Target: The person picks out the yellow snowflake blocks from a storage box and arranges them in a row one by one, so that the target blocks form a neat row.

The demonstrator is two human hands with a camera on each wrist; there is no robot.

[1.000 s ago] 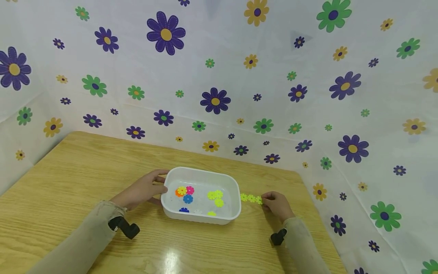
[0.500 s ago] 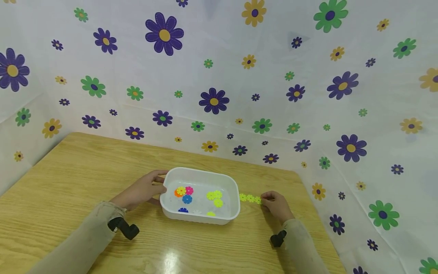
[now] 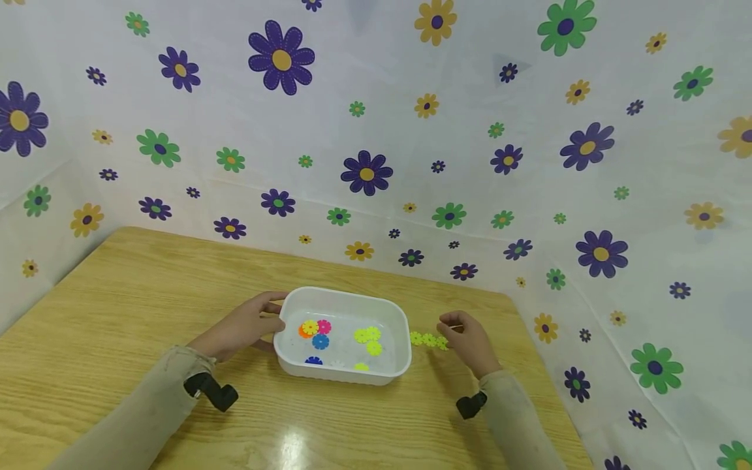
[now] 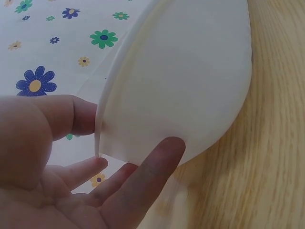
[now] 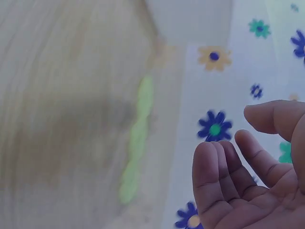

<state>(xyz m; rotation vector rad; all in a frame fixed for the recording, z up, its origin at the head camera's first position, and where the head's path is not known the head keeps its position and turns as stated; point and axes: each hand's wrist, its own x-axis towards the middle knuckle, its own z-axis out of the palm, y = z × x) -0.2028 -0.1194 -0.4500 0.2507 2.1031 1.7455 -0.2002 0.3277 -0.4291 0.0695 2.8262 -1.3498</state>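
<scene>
In the head view my left hand (image 3: 242, 328) holds the left end of a white plastic tub (image 3: 346, 376). The left wrist view shows its fingers on both sides of the tub's rim (image 4: 110, 90), one fingertip against the outer wall. My right hand (image 3: 472, 344) hovers over the right end of a chain of yellow-green flower-shaped plastic discs (image 3: 429, 340). Nothing is between its thumb and loosely bent fingers in the right wrist view, where the chain (image 5: 138, 138) lies apart from them on the table, blurred.
Inside the tub are several loose flower discs: yellow-green ones (image 3: 374, 348) on the right, pink (image 3: 324, 327), orange, yellow and blue (image 3: 320, 341) on the left. A flower-print sheet (image 3: 329, 130) stands behind the wooden table (image 3: 194, 274) and along its sides.
My right hand has let go of the chain's right end and lifted slightly up and left. The chain stays on the table. The left hand and tub hold still.
</scene>
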